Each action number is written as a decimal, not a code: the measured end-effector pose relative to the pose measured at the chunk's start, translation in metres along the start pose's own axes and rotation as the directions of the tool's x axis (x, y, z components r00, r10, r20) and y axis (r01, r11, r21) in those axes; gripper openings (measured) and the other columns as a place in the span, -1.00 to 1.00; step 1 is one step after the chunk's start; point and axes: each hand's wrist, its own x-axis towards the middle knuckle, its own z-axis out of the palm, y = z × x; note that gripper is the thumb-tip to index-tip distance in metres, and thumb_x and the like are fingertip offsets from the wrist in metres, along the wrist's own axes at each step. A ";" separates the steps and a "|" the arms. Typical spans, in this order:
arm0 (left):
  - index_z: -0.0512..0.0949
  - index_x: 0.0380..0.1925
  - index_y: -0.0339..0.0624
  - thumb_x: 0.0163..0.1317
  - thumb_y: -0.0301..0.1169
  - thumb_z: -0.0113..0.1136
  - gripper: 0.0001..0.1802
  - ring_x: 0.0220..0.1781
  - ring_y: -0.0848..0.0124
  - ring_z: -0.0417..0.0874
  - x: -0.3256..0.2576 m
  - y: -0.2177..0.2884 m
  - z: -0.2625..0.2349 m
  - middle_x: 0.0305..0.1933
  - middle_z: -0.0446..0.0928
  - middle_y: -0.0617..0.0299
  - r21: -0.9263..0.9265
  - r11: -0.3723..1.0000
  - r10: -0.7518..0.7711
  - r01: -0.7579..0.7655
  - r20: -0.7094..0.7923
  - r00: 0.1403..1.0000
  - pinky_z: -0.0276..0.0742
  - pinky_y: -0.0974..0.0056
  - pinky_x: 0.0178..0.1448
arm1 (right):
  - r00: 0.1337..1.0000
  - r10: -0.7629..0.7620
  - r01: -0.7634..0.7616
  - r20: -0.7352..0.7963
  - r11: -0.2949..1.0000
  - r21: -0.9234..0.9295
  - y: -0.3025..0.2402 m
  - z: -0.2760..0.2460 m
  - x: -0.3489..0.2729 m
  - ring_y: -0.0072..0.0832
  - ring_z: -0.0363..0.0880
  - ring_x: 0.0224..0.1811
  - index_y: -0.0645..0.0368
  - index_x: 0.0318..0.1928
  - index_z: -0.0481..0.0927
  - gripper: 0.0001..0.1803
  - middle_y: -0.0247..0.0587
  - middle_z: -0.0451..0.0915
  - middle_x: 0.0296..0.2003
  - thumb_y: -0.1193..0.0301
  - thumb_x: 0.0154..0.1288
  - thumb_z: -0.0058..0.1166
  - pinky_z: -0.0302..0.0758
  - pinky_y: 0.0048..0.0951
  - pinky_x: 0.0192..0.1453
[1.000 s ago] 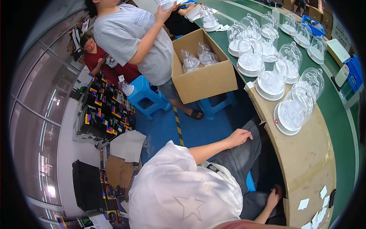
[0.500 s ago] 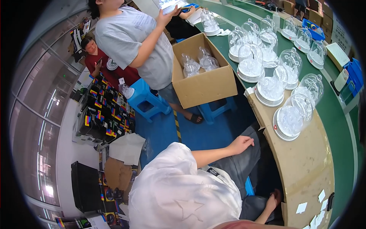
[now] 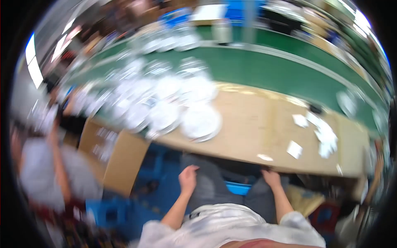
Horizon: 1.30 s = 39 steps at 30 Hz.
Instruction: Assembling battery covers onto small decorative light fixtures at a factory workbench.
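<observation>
My left hand (image 3: 188,179) rests on my left thigh, its fingers loosely curled in and nothing visible in them. My right hand (image 3: 271,177) lies by my right thigh, close under the table's front edge; its fingers are blurred and partly hidden. Neither hand touches anything on the table. The cardboard-covered table (image 3: 248,120) lies before me. On its left part stand several clear dome covers on white round bases, smeared by motion, the nearest one (image 3: 201,123) close to the front edge. Small white paper pieces (image 3: 294,149) lie on the right part, next to a white pile (image 3: 324,136).
An open cardboard box (image 3: 126,161) with clear items inside stands at left, near a blue stool (image 3: 108,211) and a person in grey (image 3: 53,165). Behind runs a green bench (image 3: 248,66) with more domes and a white bottle (image 3: 222,31). Another dome (image 3: 349,101) stands at far right.
The view has swung right from the box and the neighbouring person to the table in front of me. Both my hands stay low at my thighs.
</observation>
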 end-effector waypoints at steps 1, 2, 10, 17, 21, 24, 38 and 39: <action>0.66 -0.36 -0.25 0.37 -0.31 -0.03 -0.68 -0.54 0.53 0.40 -0.004 0.009 0.000 -0.54 0.51 0.29 0.038 0.992 0.124 -0.123 -0.024 0.992 0.35 0.38 -0.41 | 0.992 -0.106 0.117 -0.074 0.979 0.167 0.014 0.000 -0.005 -0.12 0.62 -0.15 0.27 -0.06 0.55 -0.68 0.06 0.64 -0.21 0.33 0.24 0.06 0.51 -0.28 0.01; 0.64 -0.40 -0.26 0.38 -0.33 -0.06 -0.67 -0.62 0.64 0.26 -0.006 0.014 -0.004 -0.65 0.33 0.41 -0.151 0.988 -0.040 0.042 0.016 0.999 0.15 0.46 -0.54 | 0.994 -0.067 0.094 -0.081 0.908 0.409 0.013 0.002 -0.009 -0.27 0.61 -0.23 0.29 -0.13 0.56 -0.76 -0.04 0.64 -0.28 0.41 0.25 0.04 0.52 -0.35 -0.07; 0.53 -0.38 -0.28 0.48 -0.27 -0.13 -0.64 -0.66 0.70 0.10 -0.012 0.024 0.015 -0.68 0.14 0.48 -0.188 0.982 0.041 -0.020 0.105 0.994 -0.04 0.49 -0.58 | 0.877 0.160 0.280 -0.454 0.597 0.752 0.000 -0.071 -0.097 -0.70 0.42 -0.45 0.30 -0.19 0.57 -0.86 -0.39 0.50 -0.51 0.57 0.38 -0.08 0.37 -0.65 -0.36; 0.52 -0.39 -0.29 0.48 -0.27 -0.13 -0.64 -0.65 0.70 0.09 -0.010 0.024 0.005 -0.67 0.12 0.49 -0.125 0.990 0.073 -0.062 0.089 0.993 -0.03 0.49 -0.57 | 0.605 0.013 0.465 -0.796 0.806 0.367 -0.027 -0.136 -0.095 -0.66 0.39 -0.36 0.30 -0.22 0.54 -0.92 -0.38 0.45 -0.38 0.58 0.34 -0.03 0.35 -0.63 -0.24; 0.52 -0.37 -0.30 0.48 -0.28 -0.13 -0.64 -0.66 0.70 0.10 -0.009 0.020 0.002 -0.69 0.13 0.49 -0.179 0.983 0.047 -0.031 0.086 0.995 -0.03 0.49 -0.58 | 0.668 -0.122 0.369 -0.734 0.911 0.185 -0.051 -0.178 -0.072 -0.41 0.43 -0.13 0.22 -0.05 0.53 -0.68 -0.17 0.46 -0.14 0.51 0.15 0.18 0.38 -0.47 0.02; 0.53 -0.37 -0.29 0.48 -0.28 -0.13 -0.64 -0.67 0.70 0.11 -0.009 0.016 0.001 -0.70 0.15 0.48 -0.166 0.984 0.070 -0.058 0.065 0.995 -0.02 0.49 -0.58 | 0.716 -0.270 0.314 -0.644 0.948 -0.049 -0.057 -0.184 -0.051 -0.23 0.36 0.05 0.16 0.05 0.48 -0.53 -0.08 0.38 0.03 0.43 0.09 0.25 0.33 -0.33 0.19; 0.54 -0.35 -0.26 0.48 -0.27 -0.13 -0.65 -0.67 0.72 0.06 -0.006 0.011 0.001 -0.68 0.11 0.51 -0.148 0.987 0.072 -0.062 0.066 0.995 -0.10 0.49 -0.59 | 0.763 -0.174 0.206 -0.623 0.978 -0.021 -0.038 -0.164 -0.035 -0.22 0.34 0.06 0.15 -0.20 0.59 -0.78 -0.22 0.51 -0.17 0.48 0.09 0.19 0.29 -0.27 0.21; 0.54 -0.35 -0.26 0.48 -0.28 -0.13 -0.65 -0.68 0.72 0.05 -0.004 0.009 0.002 -0.69 0.11 0.51 -0.151 0.987 0.069 -0.059 0.067 0.995 -0.10 0.48 -0.60 | 0.761 -0.173 0.206 -0.625 0.978 -0.020 -0.036 -0.165 -0.034 -0.22 0.34 0.06 0.15 -0.20 0.59 -0.78 -0.22 0.51 -0.17 0.48 0.09 0.19 0.29 -0.27 0.21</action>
